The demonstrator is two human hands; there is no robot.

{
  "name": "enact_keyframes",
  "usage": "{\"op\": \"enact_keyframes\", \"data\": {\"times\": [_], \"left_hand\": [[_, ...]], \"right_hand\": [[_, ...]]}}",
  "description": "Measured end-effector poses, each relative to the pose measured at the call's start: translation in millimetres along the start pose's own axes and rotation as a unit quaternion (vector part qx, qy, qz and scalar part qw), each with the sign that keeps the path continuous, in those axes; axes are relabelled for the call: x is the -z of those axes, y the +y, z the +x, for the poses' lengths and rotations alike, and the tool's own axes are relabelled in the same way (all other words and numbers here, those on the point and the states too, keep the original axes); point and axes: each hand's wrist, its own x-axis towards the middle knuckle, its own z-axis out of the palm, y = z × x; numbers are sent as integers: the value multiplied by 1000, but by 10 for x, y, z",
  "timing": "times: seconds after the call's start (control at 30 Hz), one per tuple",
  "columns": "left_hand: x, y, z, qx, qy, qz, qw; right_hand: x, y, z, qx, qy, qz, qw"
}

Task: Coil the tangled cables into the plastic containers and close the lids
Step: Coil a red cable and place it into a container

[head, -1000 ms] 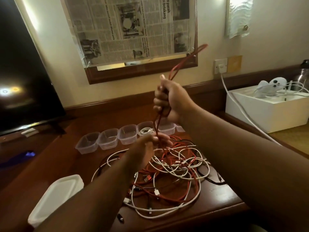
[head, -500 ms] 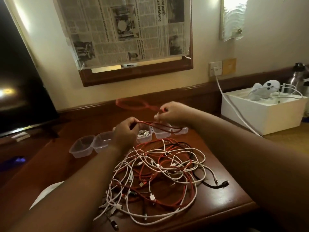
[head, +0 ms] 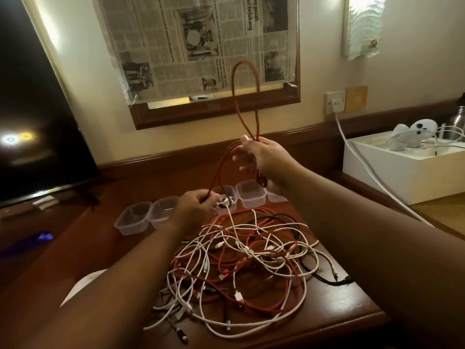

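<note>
A tangle of white, red and black cables [head: 246, 263] lies on the wooden desk [head: 352, 313]. My right hand [head: 264, 159] holds a red cable [head: 245, 96] above the pile, its loop standing up in front of the wall. My left hand [head: 196, 205] pinches lower strands of the same red cable just above the containers. A row of clear plastic containers [head: 136, 217] stands behind the pile. One of them [head: 227, 197] holds a coiled white cable; my left hand partly hides it.
White lids [head: 83, 283] lie at the desk's left, mostly behind my left arm. A dark TV screen [head: 32, 109] stands at the left. A white box [head: 407, 167] with cables on top sits at the right, and a white cord runs from the wall socket [head: 334, 102].
My right hand has risen from just above the containers, lifting the red cable so a tall loop now stands above it. My left hand stays low, still holding the cable.
</note>
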Motion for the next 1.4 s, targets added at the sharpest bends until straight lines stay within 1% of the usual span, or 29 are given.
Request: {"op": "enact_keyframes", "data": {"times": [0.03,0.07,0.17,0.23,0.3,0.37,0.4,0.47,0.53,0.57,0.63,0.67,0.7,0.73,0.8,0.87,0.9,0.93,0.97,1.0,1.07,1.1,1.13,1.2,1.23,1.3,1.4], "left_hand": [[-10,-36,23,15,18,4,1000],[-6,-40,57,35,50,-12,998],[105,72,287,96,173,-116,973],[246,232,448,89,219,-130,963],[409,433,560,62,250,-123,958],[554,608,624,5,258,-83,962],[615,692,635,-34,253,-52,966],[670,814,623,-85,221,0,971],[644,870,584,-101,182,16,978],[607,881,550,-99,165,11,981],[506,854,497,-70,136,-58,986],[459,830,479,-45,125,-121,984],[416,812,465,-16,116,-195,974],[380,808,452,10,107,-272,956],[311,834,433,54,89,-410,906],[258,909,398,77,68,-502,859],[234,954,375,78,57,-526,845],[223,994,354,74,52,-522,848],[224,1024,338,62,53,-494,865],[235,1044,334,44,61,-449,890],[279,1052,335,6,99,-340,935],[292,1035,327,-4,123,-291,949],[285,1008,305,-7,143,-258,955],[191,901,200,-1,151,-256,955],[107,836,125,-2,145,-271,952],[-86,684,-51,-26,119,-244,962],[-404,517,-237,-56,19,-173,983]], "right_hand": [[-9,2,15,1,5,25,1000],[-14,10,28,2,6,25,1000],[-22,80,50,-12,1,-28,1000],[-16,155,65,-35,-1,-57,998],[-11,229,78,-57,-6,-96,994],[-4,295,93,-71,-5,-109,991],[-4,321,103,-72,-3,-95,993],[-14,352,118,-67,3,-24,997],[-21,352,129,-50,13,45,998],[-16,342,135,-36,22,61,997],[-5,300,148,-15,33,85,996],[-6,279,151,-9,24,102,994],[-15,258,140,-9,4,115,993],[-33,243,118,-16,-22,117,993],[-91,240,52,-39,-76,78,993],[-164,255,-26,-51,-129,29,990],[-196,260,-63,-54,-156,19,986],[-228,271,-82,-58,-177,18,982],[-253,285,-92,-62,-190,24,980],[-272,292,-93,-68,-192,29,979],[-292,286,-85,-69,-173,35,982],[-289,258,-78,-56,-158,39,985],[-285,216,-69,-41,-140,50,988],[-255,116,-30,-10,-99,105,989],[-231,58,-10,8,-79,136,988],[-207,-36,50,35,-53,180,982],[-183,-149,95,48,-23,224,973]]}}
